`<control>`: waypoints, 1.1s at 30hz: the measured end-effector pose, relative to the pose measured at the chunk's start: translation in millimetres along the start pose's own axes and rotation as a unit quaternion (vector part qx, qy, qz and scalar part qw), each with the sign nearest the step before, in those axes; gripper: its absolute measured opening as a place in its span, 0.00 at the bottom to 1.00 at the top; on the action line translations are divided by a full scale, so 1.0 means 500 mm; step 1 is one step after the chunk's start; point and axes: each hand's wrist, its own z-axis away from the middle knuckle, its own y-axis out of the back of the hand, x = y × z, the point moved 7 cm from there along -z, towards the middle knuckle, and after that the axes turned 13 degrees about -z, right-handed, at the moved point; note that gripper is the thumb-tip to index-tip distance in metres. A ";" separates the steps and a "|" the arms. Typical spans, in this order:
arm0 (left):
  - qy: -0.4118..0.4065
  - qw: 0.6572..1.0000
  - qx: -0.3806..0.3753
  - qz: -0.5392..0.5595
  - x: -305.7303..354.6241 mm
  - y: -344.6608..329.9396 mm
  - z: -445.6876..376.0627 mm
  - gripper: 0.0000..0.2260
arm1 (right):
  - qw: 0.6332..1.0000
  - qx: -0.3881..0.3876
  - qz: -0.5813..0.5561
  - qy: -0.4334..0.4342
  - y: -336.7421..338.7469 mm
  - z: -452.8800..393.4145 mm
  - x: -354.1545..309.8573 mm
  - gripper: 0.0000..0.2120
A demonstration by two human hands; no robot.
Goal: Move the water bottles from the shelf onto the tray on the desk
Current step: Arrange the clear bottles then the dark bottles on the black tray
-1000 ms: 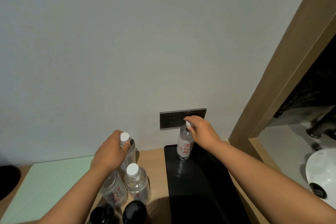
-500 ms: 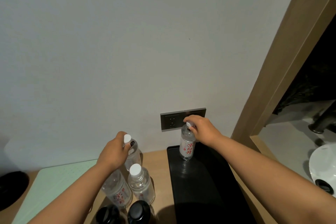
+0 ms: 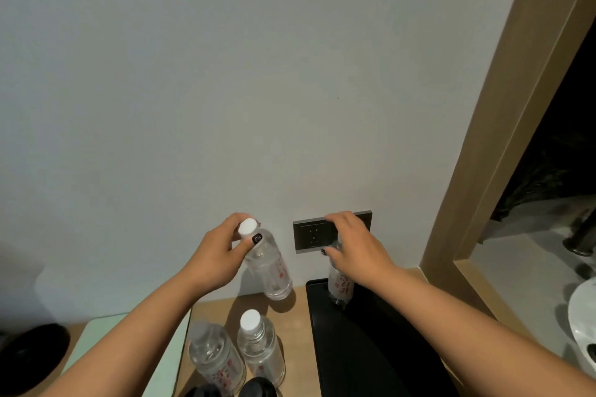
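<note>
Four clear water bottles show, all with red print on their labels that is too blurred to read. The left hand [image 3: 216, 263] grips one bottle [image 3: 269, 267] by the neck, just under its white cap [image 3: 247, 228], thumb and fingers curled round it; this lifted bottle tilts, its base hanging above the wooden tabletop [image 3: 298, 325] near the wall, left of the tray. The right hand [image 3: 356, 250] is over the top of a second bottle [image 3: 339, 287], which stands upright in the far left corner of the single black tray [image 3: 380, 351]. Its fingers [image 3: 338, 219] are spread and loosely bent above the cap, which they hide; whether they touch the bottle cannot be told.

Two more bottles stand on the tabletop left of the tray, close together: one with a plain white cap [image 3: 262, 348] and one beside it [image 3: 214, 354], partly behind the left forearm. Two black round tops [image 3: 259, 387] sit at the bottom edge in front of them.

On the wall behind the right hand is one dark grey socket plate [image 3: 312, 237]. A pale green mat [image 3: 106, 342] lies at the left, with one black round object [image 3: 32, 354] beyond it.
</note>
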 end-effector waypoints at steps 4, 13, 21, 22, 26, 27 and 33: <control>-0.068 0.994 -0.043 0.071 0.092 0.025 -0.008 0.09 | 0.982 -0.063 -0.175 -0.026 -0.026 0.021 -0.032 0.32; -0.002 0.958 -0.038 0.285 0.178 -0.004 0.007 0.21 | 0.953 0.010 -0.301 -0.039 0.004 0.100 -0.020 0.27; 0.031 0.977 -0.204 -0.058 0.066 -0.115 0.067 0.19 | 0.948 0.010 -0.306 -0.087 0.004 0.147 0.025 0.29; 0.048 0.958 -0.257 -0.121 0.036 -0.128 0.084 0.23 | 0.949 0.000 -0.300 -0.093 -0.002 0.152 0.032 0.26; 0.079 0.892 -0.350 -0.276 -0.043 -0.168 0.136 0.32 | 0.948 -0.024 -0.296 -0.116 -0.039 0.171 0.048 0.24; 0.073 0.895 -0.331 -0.291 -0.052 -0.175 0.138 0.32 | 0.946 -0.032 -0.301 -0.120 -0.050 0.174 0.049 0.25; 0.092 0.937 -0.231 -0.245 -0.073 -0.190 0.143 0.33 | 0.929 -0.081 -0.330 -0.145 -0.107 0.193 0.037 0.26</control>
